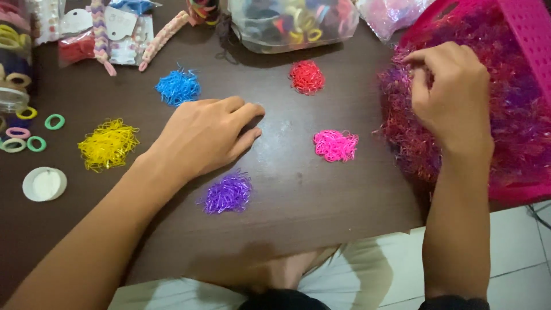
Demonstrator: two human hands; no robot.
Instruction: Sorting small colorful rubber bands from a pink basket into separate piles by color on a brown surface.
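A person sits at a dark brown table (321, 195), seen from above. The right hand (450, 97) rests on a big mixed heap of tiny elastic bands (419, 138), red, pink and purple, that spills from a tipped pink plastic basket (528, 34). Its fingers curl in with thumb and forefinger pinched narrow at the top of the heap; whether a band is caught between them cannot be told.

The left hand (204, 138) lies flat and loose on the bare tabletop, holding nothing.

Around that resting hand sit five small piles sorted by colour: a blue pile (178, 87) just beyond it, a yellow pile (108, 143) off its outer side, a purple pile (229, 193) just below the fingers, a pink pile (336, 144) between the two hands, and a red pile (306, 76) further out toward the basket.

The work looks to be at the picking stage: drawing one colour from the tangle. The next move would seem to call for a fine pinch that frees bands cleanly, then a carry across to the matching pile.
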